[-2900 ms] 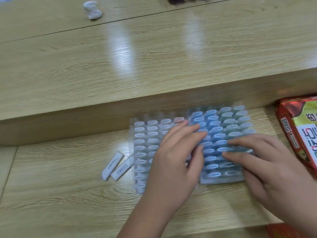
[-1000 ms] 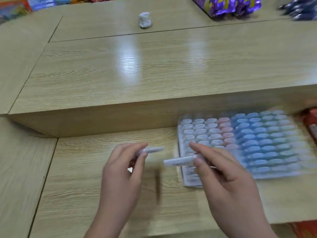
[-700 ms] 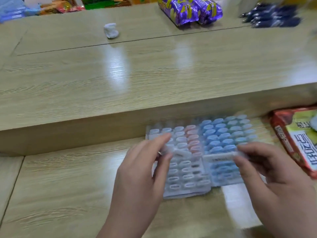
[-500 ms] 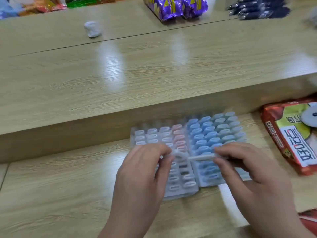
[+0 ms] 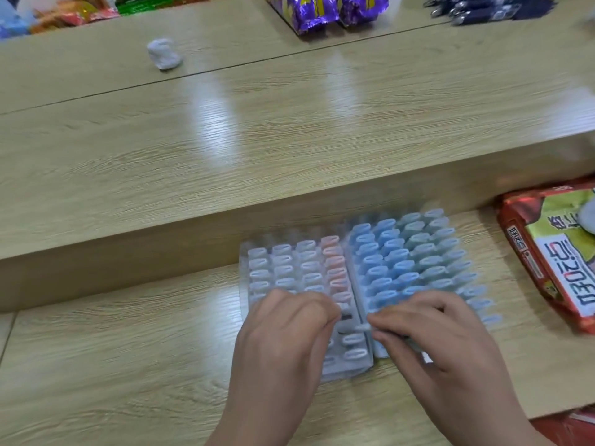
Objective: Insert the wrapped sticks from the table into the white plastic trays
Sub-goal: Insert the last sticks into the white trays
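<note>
Two white plastic trays lie side by side on the lower wooden shelf. The left tray (image 5: 346,370) holds white and pink stick ends; the right tray (image 5: 357,275) is packed with blue ones. My left hand (image 5: 283,336) hovers over the left tray with its fingers curled on a wrapped stick (image 5: 344,306) whose tip shows at the fingertips. My right hand (image 5: 441,342) pinches another white wrapped stick (image 5: 359,328), which points left over the seam between the trays. Most of both sticks is hidden by my fingers.
A red and yellow snack packet (image 5: 553,252) lies right of the trays. A raised wooden counter (image 5: 289,140) runs behind, bearing a crumpled white wad (image 5: 164,54), purple packets (image 5: 325,8) and dark pens (image 5: 476,8). Bare shelf lies to the left of the trays.
Both hands picked a stick each off the shelf to the left and carried them over the trays. In the last half second the hands dropped closer to the tray's near rows.
</note>
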Available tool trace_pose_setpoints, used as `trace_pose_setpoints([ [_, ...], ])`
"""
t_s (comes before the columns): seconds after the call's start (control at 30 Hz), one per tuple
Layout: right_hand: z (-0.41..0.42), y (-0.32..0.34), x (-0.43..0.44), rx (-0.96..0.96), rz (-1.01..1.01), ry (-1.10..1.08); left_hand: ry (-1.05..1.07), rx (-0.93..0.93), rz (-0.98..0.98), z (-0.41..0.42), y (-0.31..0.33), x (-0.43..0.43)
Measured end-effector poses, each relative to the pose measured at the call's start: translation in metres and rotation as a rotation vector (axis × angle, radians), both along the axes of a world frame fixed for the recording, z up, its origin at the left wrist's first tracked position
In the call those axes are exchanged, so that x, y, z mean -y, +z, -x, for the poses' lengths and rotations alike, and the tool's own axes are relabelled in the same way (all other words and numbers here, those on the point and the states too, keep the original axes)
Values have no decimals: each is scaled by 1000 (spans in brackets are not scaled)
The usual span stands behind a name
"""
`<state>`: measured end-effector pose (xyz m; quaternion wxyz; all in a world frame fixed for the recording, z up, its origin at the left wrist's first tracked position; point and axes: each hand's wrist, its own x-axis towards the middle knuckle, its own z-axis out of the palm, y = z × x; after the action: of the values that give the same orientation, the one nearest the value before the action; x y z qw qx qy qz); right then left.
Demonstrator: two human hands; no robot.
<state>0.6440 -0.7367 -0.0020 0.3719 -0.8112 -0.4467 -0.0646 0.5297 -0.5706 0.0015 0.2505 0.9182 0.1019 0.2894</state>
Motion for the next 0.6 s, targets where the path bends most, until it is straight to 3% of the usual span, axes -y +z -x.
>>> trace_pose_setpoints([
  [0.6, 4, -17, -2, 187, 136, 79, -72, -122, -46, 4, -3, -3],
])
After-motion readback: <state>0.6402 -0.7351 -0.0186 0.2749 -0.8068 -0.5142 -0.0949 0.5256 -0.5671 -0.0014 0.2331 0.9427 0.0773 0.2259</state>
